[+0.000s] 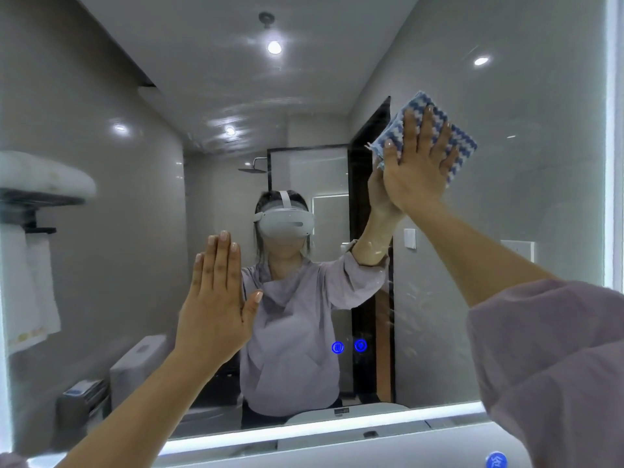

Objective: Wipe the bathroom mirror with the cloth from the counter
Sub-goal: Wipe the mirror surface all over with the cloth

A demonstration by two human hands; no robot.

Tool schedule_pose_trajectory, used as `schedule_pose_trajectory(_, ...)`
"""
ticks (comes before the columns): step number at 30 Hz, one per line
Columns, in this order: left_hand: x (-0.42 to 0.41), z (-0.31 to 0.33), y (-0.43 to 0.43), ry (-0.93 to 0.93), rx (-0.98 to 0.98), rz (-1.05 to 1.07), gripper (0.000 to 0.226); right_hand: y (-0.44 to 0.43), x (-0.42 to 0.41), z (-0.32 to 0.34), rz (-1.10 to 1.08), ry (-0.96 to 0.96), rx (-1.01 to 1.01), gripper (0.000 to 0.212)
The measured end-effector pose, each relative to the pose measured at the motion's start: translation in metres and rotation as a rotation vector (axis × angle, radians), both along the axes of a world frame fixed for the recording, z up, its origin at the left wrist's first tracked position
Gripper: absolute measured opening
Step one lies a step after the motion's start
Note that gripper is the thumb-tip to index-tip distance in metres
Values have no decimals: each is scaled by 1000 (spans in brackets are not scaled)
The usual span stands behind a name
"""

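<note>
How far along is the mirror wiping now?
Done: the cloth is fetched. In hand: the right hand presses it flat on the mirror, upper right. Still to do: smears show near the top and droplet streaks lower right; the left hand is raised, open.

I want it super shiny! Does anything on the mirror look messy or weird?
Yes. The large wall mirror has smeary wipe streaks across its upper middle and splash marks lower right, below the blue-and-white zigzag cloth under the right hand.
</note>
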State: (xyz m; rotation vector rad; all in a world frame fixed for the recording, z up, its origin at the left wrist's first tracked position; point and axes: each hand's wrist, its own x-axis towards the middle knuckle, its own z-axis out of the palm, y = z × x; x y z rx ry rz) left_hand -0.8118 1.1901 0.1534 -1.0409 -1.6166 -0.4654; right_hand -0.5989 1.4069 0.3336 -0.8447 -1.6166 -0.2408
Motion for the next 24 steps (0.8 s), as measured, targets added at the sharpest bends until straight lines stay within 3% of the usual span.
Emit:
schedule_pose_trajectory(16,2,-2,1,-19,3,19,75,-78,-71,17,100,-63,118,65)
schedule_pose_trajectory(24,3,-2,1,-27,-5,67,76,-130,-121,16,131,-363,326,64)
